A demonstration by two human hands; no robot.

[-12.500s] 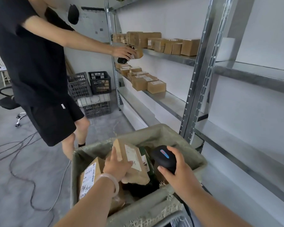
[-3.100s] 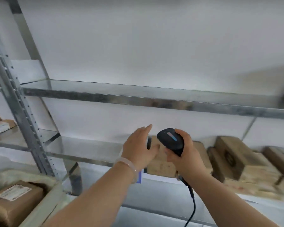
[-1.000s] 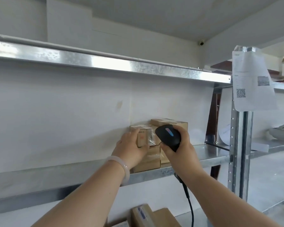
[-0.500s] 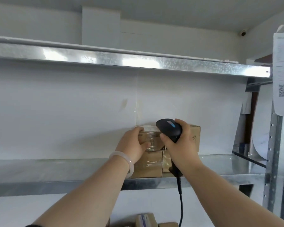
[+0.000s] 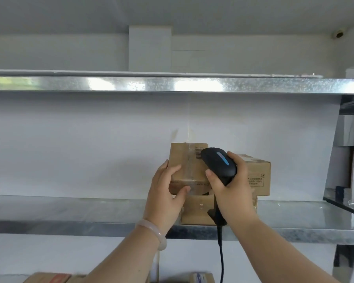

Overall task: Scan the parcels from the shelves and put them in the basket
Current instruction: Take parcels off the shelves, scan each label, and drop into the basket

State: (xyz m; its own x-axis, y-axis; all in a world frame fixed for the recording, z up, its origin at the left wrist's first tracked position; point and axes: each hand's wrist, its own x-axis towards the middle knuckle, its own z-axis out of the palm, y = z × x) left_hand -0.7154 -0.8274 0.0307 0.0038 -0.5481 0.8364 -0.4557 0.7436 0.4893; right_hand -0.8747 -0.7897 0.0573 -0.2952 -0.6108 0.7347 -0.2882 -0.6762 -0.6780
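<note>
Our left hand (image 5: 166,193) curls its fingers (image 5: 172,170) round the parcel (image 5: 187,162), which now tilts up off the shelf (image 5: 70,209) stack, barcode (image 5: 198,153) newly showing. The scanner (image 5: 219,162), gripped in our right hand (image 5: 231,193), sits at that label, so we judge the scan is due, the basket after.

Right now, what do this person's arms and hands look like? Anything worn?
No sleeves are in view. The left hand and right hand wear no gloves and no visible rings. A smooth, pale, milky bangle circles the left wrist; the right wrist is bare.
</note>
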